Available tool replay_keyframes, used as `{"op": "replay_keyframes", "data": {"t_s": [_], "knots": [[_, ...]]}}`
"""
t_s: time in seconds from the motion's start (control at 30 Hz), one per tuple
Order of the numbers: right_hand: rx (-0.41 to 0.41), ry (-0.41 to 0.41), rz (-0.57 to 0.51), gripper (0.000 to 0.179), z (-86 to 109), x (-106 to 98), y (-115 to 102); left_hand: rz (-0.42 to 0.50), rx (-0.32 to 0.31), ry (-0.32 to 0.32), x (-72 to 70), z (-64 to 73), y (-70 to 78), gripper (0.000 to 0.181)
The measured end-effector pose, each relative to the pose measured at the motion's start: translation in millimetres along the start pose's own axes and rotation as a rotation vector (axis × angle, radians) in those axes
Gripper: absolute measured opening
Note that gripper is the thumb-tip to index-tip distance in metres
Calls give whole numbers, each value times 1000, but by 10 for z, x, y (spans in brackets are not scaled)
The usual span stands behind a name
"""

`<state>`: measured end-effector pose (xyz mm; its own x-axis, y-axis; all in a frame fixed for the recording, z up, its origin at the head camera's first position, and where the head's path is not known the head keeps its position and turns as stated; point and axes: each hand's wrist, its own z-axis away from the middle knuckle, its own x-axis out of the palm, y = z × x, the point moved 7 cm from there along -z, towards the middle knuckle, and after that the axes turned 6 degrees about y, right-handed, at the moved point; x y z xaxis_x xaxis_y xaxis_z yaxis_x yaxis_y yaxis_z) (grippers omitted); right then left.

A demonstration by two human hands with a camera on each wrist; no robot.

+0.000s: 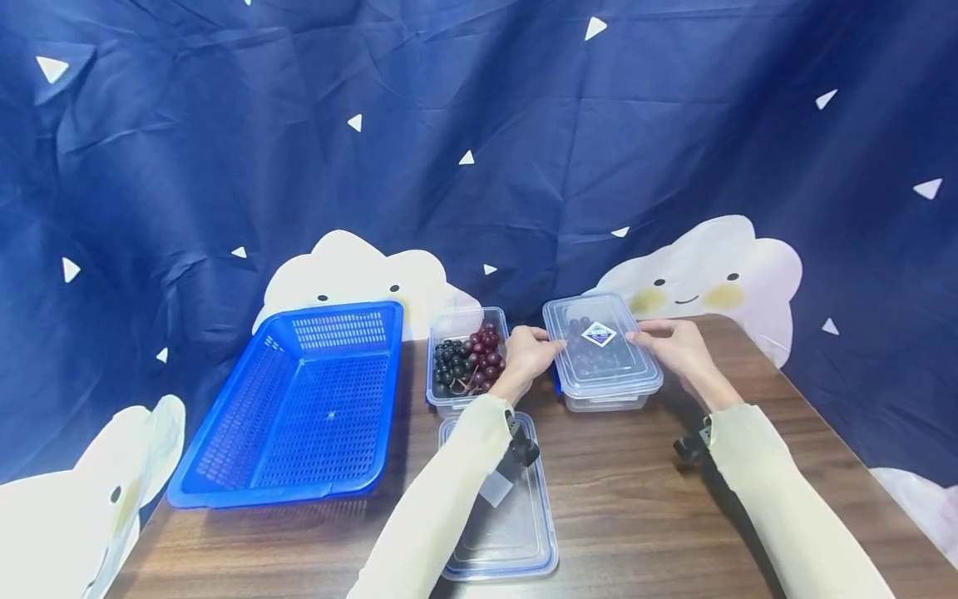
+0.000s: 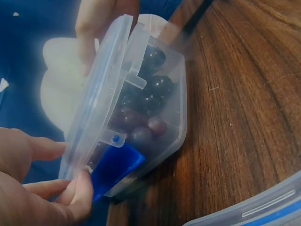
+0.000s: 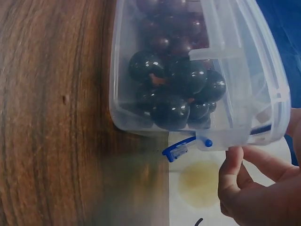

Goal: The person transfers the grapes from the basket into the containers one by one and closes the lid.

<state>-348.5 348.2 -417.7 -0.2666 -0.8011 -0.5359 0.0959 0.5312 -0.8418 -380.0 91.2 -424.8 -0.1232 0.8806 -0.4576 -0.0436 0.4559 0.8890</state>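
Two bare hands at work over a wood-grain bench point(image 1: 636, 507), pale sleeves point(image 1: 778, 491) down to the wrists. Clear lidded container point(image 1: 606, 404) stands on the bench toward its far edge, between the hands. Lid point(image 1: 599, 359) lies over its top, a diamond-shaped label point(image 1: 599, 334) facing up; cannot tell whether it is fully seated. Through the walls: round grapes point(image 3: 169, 110), some near-black, some dark red.

Left grip point(image 1: 530, 353) pinches the lid's edge on the left side, thumb and fingers at the rim, just beside a blue clip point(image 2: 115, 169). Right grip point(image 1: 676, 345) pinches the opposite edge — fingertips at the rim, near a second blue clip point(image 3: 178, 147), which juts outward, unfastened.

Left of the left hand, a second clear container point(image 1: 449, 402), uncovered, holds black grapes point(image 1: 451, 366) on its left and red grapes point(image 1: 488, 356) on its right, stems showing. Nearer the wearer, a spare lid point(image 1: 516, 532) lies flat on the bench, partly hidden under the left forearm.

Farther left, a blue slotted basket point(image 1: 325, 416). Behind everything, a navy cloth point(image 1: 524, 75) — white triangles, smiling clouds.
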Motion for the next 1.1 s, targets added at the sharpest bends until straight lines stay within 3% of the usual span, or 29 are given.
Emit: {"op": "replay_keyframes", "data": {"t_s": [0.3, 0.47, 0.7, 0.8, 0.9, 1.1], "knots": [[-3, 8, 119, 52, 3, 38, 80, -75, 48, 21, 40, 29, 53, 37], [-10, -12, 101, 49, -47, 64, 141, -140, 80, -1, 48, 34, 102, 42], [-11, -17, 109, 50, -44, 97, 128, -217, 113, -4, 43, 40, 159, 20], [9, -10, 100, 52, -26, 97, 142, -202, 100, -9, 75, 24, 152, 32], [21, 0, 88, 53, -8, 86, 151, -199, 100, -16, 138, -25, 127, 49], [30, -1, 67, 51, 27, 105, 141, -221, 93, -15, 338, -245, -89, 51]]}}
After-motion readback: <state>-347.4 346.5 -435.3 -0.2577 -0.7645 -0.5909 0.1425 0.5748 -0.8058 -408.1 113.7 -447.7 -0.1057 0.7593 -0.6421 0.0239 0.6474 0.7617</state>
